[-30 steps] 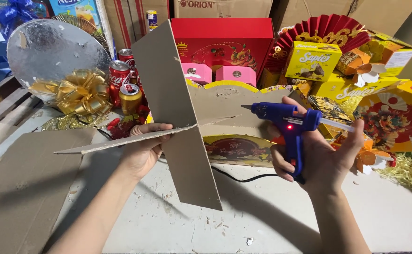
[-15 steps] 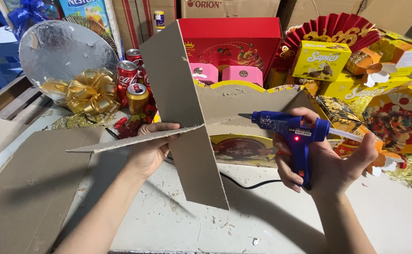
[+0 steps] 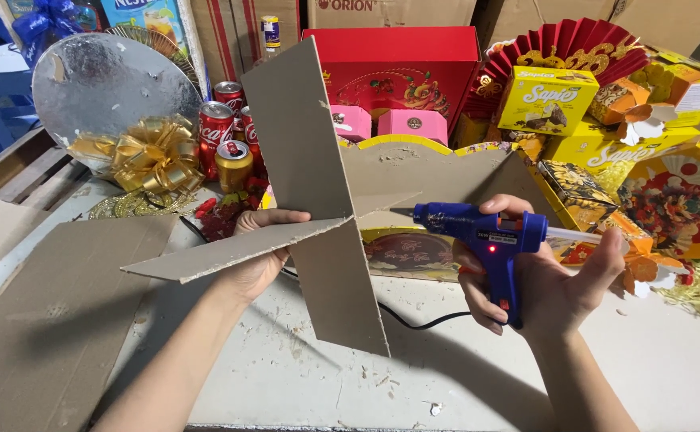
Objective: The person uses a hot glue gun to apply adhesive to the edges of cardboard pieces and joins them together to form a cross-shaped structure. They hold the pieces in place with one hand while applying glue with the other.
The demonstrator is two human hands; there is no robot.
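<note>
From the head view, your left hand (image 3: pixel 258 256) cups the cardboard cross (image 3: pixel 310 216) from below, fingers curled over the edge of the flat piece just at 9 o'clock of the joint where the upright sheet slots through it; the cross sits in the air over the worktop (image 3: pixel 462 376), near the middle of the picture. It looks light and fairly stiff but easy to crease, and the torn edges suggest it tears readily, so the hold close to the joint, where the two sheets brace each other, seems the soundest place; gripping a far tip would likely let it sag or twist. Your right hand (image 3: pixel 538 280) is closed around the grip of the blue glue gun (image 3: pixel 482 232), a finger by the trigger, the nozzle pointing toward 9 o'clock and nearly at the joint; its small light glows red, so treat the tip as hot, and mind the black cord (image 3: pixel 414 320) trailing under the cardboard. At 12 o'clock an open red box (image 3: pixel 398 68) stands with two pink boxes (image 3: pixel 390 124) just in front of it. At 10 o'clock red drink cans (image 3: pixel 218 128) stand beside a gold bow (image 3: pixel 146 156); at 2 o'clock yellow cartons (image 3: pixel 546 100) are stacked, shut, their contents unseen.
</note>
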